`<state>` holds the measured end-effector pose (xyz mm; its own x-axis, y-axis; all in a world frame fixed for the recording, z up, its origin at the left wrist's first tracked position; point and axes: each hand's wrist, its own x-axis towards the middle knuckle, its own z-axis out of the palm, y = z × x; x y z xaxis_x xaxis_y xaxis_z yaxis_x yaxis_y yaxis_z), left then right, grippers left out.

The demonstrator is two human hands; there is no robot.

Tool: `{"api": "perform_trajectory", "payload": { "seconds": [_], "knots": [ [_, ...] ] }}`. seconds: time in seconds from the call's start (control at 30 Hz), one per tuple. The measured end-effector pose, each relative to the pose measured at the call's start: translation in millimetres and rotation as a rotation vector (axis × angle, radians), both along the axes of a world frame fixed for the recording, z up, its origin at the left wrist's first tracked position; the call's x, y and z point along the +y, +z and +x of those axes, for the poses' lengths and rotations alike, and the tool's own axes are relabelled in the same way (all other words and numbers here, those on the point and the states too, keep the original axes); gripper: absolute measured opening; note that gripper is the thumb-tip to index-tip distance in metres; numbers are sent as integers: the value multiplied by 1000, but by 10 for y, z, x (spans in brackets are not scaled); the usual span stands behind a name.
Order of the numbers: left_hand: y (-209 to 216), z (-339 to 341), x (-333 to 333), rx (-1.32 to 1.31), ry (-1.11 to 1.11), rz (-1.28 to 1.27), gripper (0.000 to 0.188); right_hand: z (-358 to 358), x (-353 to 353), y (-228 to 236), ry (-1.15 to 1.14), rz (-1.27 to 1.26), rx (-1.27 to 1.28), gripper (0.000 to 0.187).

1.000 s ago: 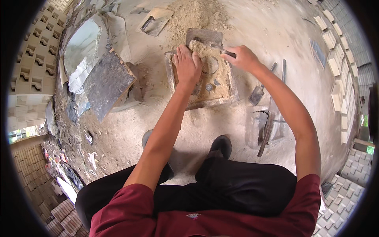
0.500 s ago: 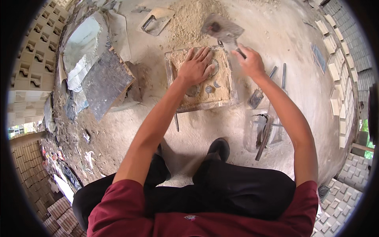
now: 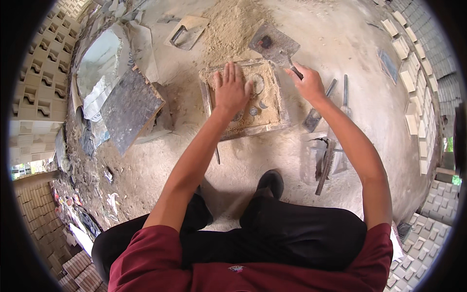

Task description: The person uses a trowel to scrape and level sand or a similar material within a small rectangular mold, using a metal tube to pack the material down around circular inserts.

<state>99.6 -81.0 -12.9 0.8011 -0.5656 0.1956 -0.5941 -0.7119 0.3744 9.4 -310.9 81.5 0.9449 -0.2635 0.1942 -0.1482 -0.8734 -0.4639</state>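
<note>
My left hand (image 3: pixel 231 90) lies flat with its fingers stretched out, over the sandy fill of a shallow rectangular wooden frame (image 3: pixel 253 133). Beside it, rounded shapes show in the fill, among them a disc-like one (image 3: pixel 256 85) and a small grey round piece (image 3: pixel 253 111). What lies under the palm is hidden. My right hand (image 3: pixel 309 83) is closed around the handle of a square-bladed trowel (image 3: pixel 278 45). The trowel's blade is held out beyond the frame's far right corner, near the sand heap (image 3: pixel 238 24), with a dark patch on it.
A float with a handle (image 3: pixel 187 33) lies beyond the frame. Long-handled tools (image 3: pixel 316 114) and a metal bar (image 3: pixel 324 170) lie to the right. A dark board (image 3: pixel 131 104) leans at left by a white basin-like piece (image 3: pixel 99 58). Pale blocks (image 3: pixel 411 68) line the right side.
My left hand has shifted left across the frame, uncovering more of the round shapes. The trowel, blurred before, is now sharper and its blade sits slightly lower.
</note>
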Motion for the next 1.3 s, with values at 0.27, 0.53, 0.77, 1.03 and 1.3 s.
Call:
{"api": "perform_trajectory", "payload": {
  "seconds": [0.27,0.53,0.77,1.03,1.3],
  "knots": [
    [215,11,-634,53,-276,-8,66,-97,-18,-21,-32,-25,-9,47],
    [77,816,6,100,146,-86,58,128,-501,-345,-216,-36,200,38],
    [275,1072,-53,465,304,41,65,580,-1174,-527,-111,144,603,37],
    [-424,1868,-47,955,162,88,78,1833,-853,-742,415,341,807,33],
    [-436,1814,-209,1198,-14,-185,79,2410,-1028,-761,413,412,1201,21]
  ]
}}
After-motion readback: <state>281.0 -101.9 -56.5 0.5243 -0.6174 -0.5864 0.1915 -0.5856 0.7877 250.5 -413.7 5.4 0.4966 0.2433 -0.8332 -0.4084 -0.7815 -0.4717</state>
